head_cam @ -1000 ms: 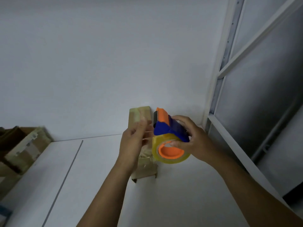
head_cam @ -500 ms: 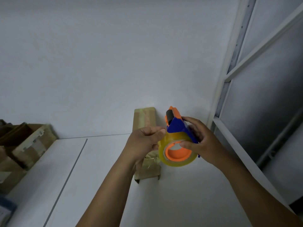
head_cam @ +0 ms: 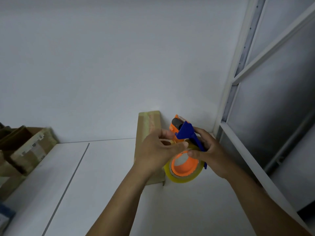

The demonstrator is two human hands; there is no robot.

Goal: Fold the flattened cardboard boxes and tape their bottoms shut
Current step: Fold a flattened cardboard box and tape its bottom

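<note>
My right hand (head_cam: 207,151) grips a blue and orange tape dispenser (head_cam: 185,132) that carries a roll of clear yellowish tape (head_cam: 185,174). It is held above the white table, near the back right corner. My left hand (head_cam: 156,150) is at the front of the dispenser, its thumb and fingers pinching at the tape's loose end by the roll. Behind both hands a narrow cardboard box (head_cam: 148,123) leans upright against the wall, with tape along its face; its lower part is hidden by my left hand.
The white table (head_cam: 105,193) runs to the wall, with a dark seam on its left part. Several cardboard boxes (head_cam: 29,150) are stacked at the left edge. A white metal frame with grey panels (head_cam: 255,116) borders the table on the right.
My left hand has left the face of the cardboard box and gone to the front of the tape dispenser, where it now pinches the tape. The dispenser has tilted and the view has shifted a little.
</note>
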